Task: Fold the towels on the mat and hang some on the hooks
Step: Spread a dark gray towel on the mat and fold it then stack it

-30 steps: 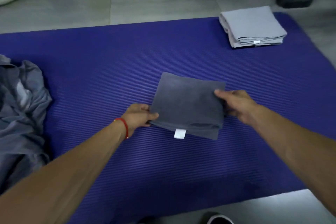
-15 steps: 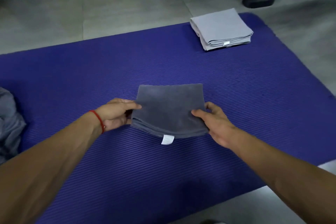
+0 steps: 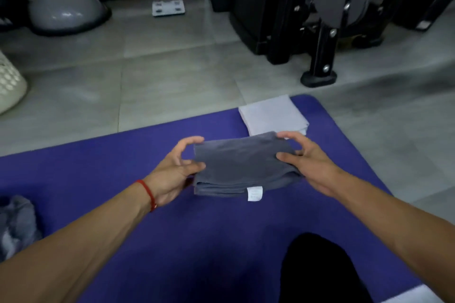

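1. Here, a folded dark grey towel (image 3: 242, 162) is held above the purple mat (image 3: 103, 179), its white care label (image 3: 254, 193) hanging from the near edge, toward the person.
2. The towel's long axis runs left to right between the two hands; its layered edges face the camera and its far edge overlaps the view of a folded light grey towel (image 3: 273, 114) lying at the mat's far corner.
3. The left hand (image 3: 174, 170), a red band (image 3: 147, 193) at its wrist, pinches the towel's left end, thumb on top and fingers underneath.
4. The right hand (image 3: 305, 157) grips the right end the same way, thumb pressing the upper face.
5. The step appears to be carrying the finished fold toward the light grey stack; doing it well likely means keeping both ends level so the layers do not slide apart, then setting it down square on the pile.
6. A crumpled grey cloth (image 3: 17, 224) waits at the mat's left edge, apparently unfolded.
7. Beyond the mat lie a tiled floor (image 3: 172, 76), black gym equipment (image 3: 327, 15), a grey dome (image 3: 65, 10) and a white basket (image 3: 9, 83). No hooks are in view.
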